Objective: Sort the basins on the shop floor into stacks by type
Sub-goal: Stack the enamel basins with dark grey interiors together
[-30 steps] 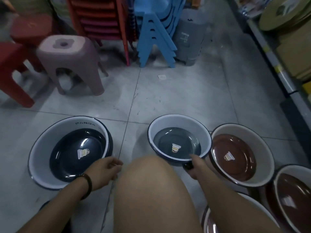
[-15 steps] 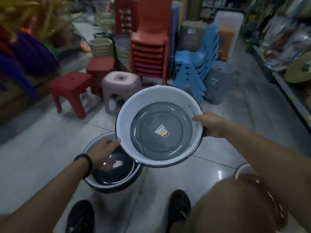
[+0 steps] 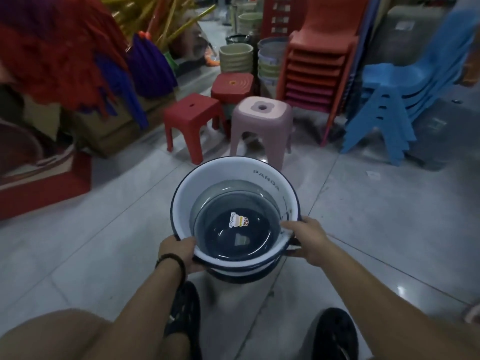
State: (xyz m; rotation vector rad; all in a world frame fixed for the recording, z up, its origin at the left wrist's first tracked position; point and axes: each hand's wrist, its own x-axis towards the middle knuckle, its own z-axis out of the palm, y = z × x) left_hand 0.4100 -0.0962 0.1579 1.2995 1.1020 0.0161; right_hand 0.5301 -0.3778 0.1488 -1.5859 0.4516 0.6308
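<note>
A person is holding a white, blue-rimmed basin nested inside a matching basin on the tiled shop floor. The left hand and right hand are each gripping its rim, grip clamped at opposite sides.

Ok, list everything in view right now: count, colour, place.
basins: two, white with dark blue rims, nested, centre
pink stool: one, pink, behind the basins
red stools: two, red, left of the pink stool
orange chairs: one stack, orange-red, back right
blue chairs: one stack, blue, far right
buckets: several stacked, beige and grey, back centre
mops: several, red and purple, far left
shoes: two, black, bottom
left hand: grips the basins' near-left rim
right hand: grips the right rim
</note>
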